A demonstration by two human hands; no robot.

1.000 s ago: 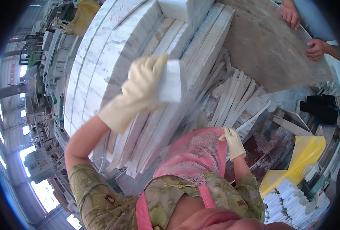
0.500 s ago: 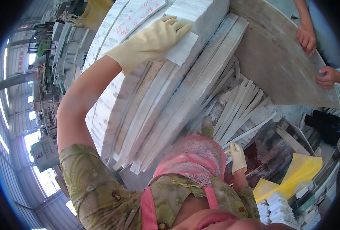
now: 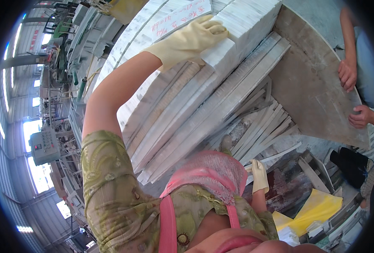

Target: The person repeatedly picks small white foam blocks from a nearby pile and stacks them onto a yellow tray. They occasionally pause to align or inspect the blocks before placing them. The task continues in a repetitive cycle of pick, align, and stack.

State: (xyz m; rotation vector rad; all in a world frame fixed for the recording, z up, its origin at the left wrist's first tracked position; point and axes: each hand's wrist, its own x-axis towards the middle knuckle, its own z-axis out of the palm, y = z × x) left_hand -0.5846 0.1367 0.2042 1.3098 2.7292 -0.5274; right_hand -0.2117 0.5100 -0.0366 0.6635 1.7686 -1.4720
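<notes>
My left hand (image 3: 195,40), in a cream rubber glove, reaches up and left onto a long stack of white stone strips (image 3: 250,19). Its fingers are bent over the top of a white block (image 3: 218,55) at the stack's near end. Low in the middle, my right hand (image 3: 259,175), gloved alike, is closed beside a thin pale strip (image 3: 280,155). Whether that strip is in its fingers is unclear. Across my front hangs a dusty pink apron (image 3: 208,170).
Brownish slabs (image 3: 220,97) lean below the stack, with loose strips (image 3: 265,126) beside them. At right another person's hands (image 3: 348,75) hold the edge of a large board (image 3: 318,84). Yellow sheeting (image 3: 318,211) lies lower right. A control box (image 3: 44,145) stands at far left.
The view has shifted, so the stack and my left arm appear farther right. My left hand is still on the white block, my right still low by the strip. The other person's hands remain on the board.
</notes>
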